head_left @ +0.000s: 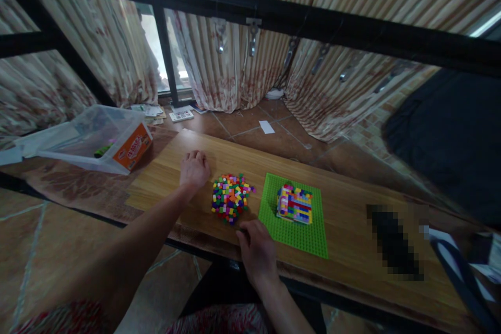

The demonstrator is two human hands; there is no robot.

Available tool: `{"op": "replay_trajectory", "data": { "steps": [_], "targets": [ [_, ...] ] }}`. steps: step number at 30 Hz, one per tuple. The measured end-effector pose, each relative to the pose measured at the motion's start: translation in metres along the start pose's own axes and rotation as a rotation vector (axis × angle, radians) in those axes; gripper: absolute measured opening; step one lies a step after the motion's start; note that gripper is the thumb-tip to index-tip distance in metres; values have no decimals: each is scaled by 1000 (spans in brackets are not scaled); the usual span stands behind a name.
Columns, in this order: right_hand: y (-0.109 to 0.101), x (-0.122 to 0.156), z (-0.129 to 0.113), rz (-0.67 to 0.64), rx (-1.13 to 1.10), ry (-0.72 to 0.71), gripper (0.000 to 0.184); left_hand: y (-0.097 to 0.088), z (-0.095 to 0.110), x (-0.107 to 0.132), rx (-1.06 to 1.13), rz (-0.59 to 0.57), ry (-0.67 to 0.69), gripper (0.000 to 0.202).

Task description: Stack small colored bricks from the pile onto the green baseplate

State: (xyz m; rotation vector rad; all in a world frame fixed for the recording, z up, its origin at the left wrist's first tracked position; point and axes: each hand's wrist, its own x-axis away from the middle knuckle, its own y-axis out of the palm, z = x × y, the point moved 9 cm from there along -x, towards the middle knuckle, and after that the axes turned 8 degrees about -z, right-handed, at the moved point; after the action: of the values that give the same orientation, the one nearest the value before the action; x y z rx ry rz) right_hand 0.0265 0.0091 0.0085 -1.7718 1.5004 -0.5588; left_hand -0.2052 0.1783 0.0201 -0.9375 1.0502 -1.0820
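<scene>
My left hand rests on the wooden table with its fingers curled under, just left of a pile of small colourful toy bricks. Close to the pile's lower right edge is my right hand, its fingers bent and the thumb near the index finger. Whatever may lie between those fingertips is too small to make out. Right of the pile lies a green baseplate. On it stands a low block-shaped build of many-coloured bricks, with rows of yellow, red, blue and white.
A clear plastic bin with an orange label stands at the left end. A pixelated dark object lies on the table at right. Behind run a black metal rail with hanging clips and striped curtains.
</scene>
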Motion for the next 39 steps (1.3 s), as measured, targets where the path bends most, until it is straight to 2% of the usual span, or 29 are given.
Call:
{"op": "replay_trajectory", "data": {
  "steps": [6,12,18,24,30,35,39],
  "targets": [
    [-21,0,14,39,-222,49,11,0,-1,-1,8,3,7,27],
    [-64,3,32,171,-303,78,11,1,-2,-2,21,9,22,29],
    [-110,8,72,361,-299,163,20,3,-3,-4,21,11,17,28],
    [-136,-2,109,499,-336,226,26,0,-2,-3,24,1,12,29],
    [-149,-26,117,497,-258,222,25,-3,1,-2,6,7,17,28],
    [-145,-39,120,489,-272,200,24,-2,1,-2,8,9,27,27],
    [-141,-40,132,498,-243,234,23,-1,0,-2,-1,20,31,28]
  ]
}}
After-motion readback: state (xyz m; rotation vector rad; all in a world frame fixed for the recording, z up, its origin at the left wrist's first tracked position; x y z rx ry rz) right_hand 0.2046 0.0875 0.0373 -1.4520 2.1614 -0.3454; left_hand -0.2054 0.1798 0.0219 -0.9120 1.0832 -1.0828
